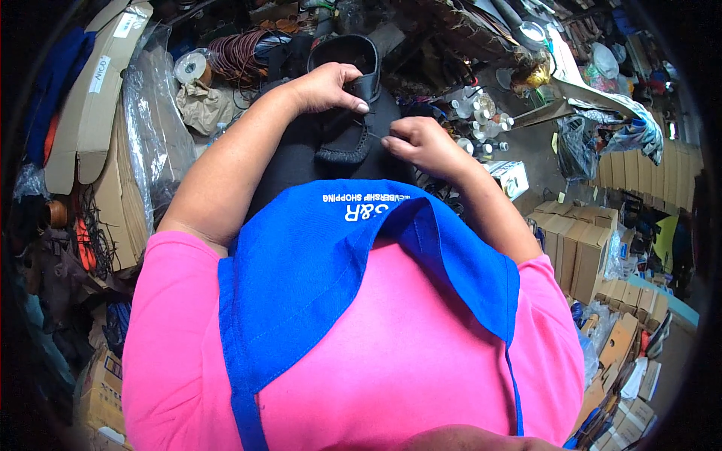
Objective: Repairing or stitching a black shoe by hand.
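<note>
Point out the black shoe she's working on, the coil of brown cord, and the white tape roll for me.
black shoe (342, 146): head view, stitched toe edge.
coil of brown cord (237, 54): head view, middle of its loops.
white tape roll (189, 68): head view, flat face.

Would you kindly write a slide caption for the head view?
Left hand grips a black shoe while right hand pinches thread at its stitched edge.

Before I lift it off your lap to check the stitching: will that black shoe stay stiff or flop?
The black shoe probably flexes: its collar bends under the left hand. It looks light. The right hand pinches thread, so it may tug.
</note>
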### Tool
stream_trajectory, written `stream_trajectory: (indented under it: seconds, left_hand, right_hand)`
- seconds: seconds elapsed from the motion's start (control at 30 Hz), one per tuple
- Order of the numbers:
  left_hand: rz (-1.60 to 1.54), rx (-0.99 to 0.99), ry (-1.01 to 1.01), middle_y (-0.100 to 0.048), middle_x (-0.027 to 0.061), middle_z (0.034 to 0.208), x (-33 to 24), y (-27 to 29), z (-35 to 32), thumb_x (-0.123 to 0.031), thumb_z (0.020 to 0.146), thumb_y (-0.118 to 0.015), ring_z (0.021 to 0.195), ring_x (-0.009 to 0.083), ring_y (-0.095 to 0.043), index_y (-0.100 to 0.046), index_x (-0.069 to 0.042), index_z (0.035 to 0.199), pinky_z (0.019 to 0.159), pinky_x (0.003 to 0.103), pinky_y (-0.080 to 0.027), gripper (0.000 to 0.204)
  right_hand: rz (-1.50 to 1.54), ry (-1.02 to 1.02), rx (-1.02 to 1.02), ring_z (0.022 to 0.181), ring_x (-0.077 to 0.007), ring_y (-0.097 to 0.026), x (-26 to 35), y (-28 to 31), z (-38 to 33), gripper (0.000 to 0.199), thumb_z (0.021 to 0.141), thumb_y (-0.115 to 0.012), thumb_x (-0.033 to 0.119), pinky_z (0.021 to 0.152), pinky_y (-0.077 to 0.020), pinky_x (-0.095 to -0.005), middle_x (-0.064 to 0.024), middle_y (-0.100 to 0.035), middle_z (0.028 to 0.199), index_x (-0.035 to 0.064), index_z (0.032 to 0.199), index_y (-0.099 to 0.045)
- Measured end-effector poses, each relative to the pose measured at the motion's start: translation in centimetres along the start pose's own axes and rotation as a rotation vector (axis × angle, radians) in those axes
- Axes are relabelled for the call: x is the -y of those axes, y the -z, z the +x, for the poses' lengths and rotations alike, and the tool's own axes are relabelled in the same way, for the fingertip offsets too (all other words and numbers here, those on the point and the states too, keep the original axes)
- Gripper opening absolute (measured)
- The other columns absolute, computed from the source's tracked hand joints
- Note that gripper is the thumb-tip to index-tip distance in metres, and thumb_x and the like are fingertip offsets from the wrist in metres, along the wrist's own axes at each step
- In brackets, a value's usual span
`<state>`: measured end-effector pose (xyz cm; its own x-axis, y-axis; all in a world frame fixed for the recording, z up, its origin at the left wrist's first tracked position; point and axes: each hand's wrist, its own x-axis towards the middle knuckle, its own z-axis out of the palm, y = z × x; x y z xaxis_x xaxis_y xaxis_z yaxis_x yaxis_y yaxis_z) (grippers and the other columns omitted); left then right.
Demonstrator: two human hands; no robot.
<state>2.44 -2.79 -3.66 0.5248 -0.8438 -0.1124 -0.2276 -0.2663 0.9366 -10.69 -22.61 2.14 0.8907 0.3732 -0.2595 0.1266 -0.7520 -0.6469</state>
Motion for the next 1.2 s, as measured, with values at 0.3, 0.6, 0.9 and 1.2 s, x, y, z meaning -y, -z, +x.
stream_trajectory:
  seconds: [0.3, 0.6, 0.9, 1.2]
  left_hand:
    - [0.195, 0.241, -0.103, -0.054, 0.0079, 0.115, -1.2, 2.6, -0.4, -0.016, 0.070, -0.076, 0.111, 0.0202, -0.049, -0.061, -0.004, 0.111, 0.099, 0.033, -0.035, 0.045]
    - [0.027, 0.109, 0.018, -0.069, 0.0031, 0.079, -1.0, 1.0, 0.1, -0.011, 0.072, -0.070, 0.071, 0.0089, -0.058, -0.069, -0.003, 0.093, 0.070, 0.026, -0.047, 0.023]
    - [0.099, 0.172, 0.118, -0.068, -0.0004, 0.081, -2.0, 1.2, 0.7, -0.008, 0.072, -0.071, 0.073, 0.0075, -0.057, -0.069, 0.000, 0.093, 0.075, 0.025, -0.046, 0.022]
    - [0.069, 0.183, 0.090, -0.067, -0.0006, 0.078, -2.3, 1.4, 0.5, -0.009, 0.071, -0.071, 0.070, 0.0076, -0.057, -0.069, -0.001, 0.092, 0.070, 0.025, -0.046, 0.022]
  right_hand:
    - [0.133, 0.131, -0.204, 0.078, -0.0227, -0.062, 0.1, 0.9, -0.7, 0.017, 0.083, -0.063, 0.013, 0.071, -0.0485, -0.0326, -0.0112, -0.061, 0.082, 0.0047, 0.097, -0.065]
    - [-0.119, 0.112, -0.200, 0.082, -0.0305, -0.062, -0.5, 0.6, 1.3, 0.021, 0.076, -0.064, 0.014, 0.073, -0.0498, -0.0371, -0.0128, -0.063, 0.086, 0.0093, 0.095, -0.069]
    - [-0.285, 0.202, -0.216, 0.074, -0.0302, -0.061, 0.8, 1.0, 1.9, 0.017, 0.075, -0.064, 0.010, 0.067, -0.0491, -0.0369, -0.0138, -0.059, 0.078, 0.0058, 0.090, -0.069]
    - [-0.193, 0.102, -0.170, 0.074, -0.0285, -0.061, 1.0, 1.2, 2.2, 0.017, 0.076, -0.062, 0.009, 0.066, -0.0491, -0.0349, -0.0135, -0.059, 0.079, 0.0051, 0.091, -0.069]
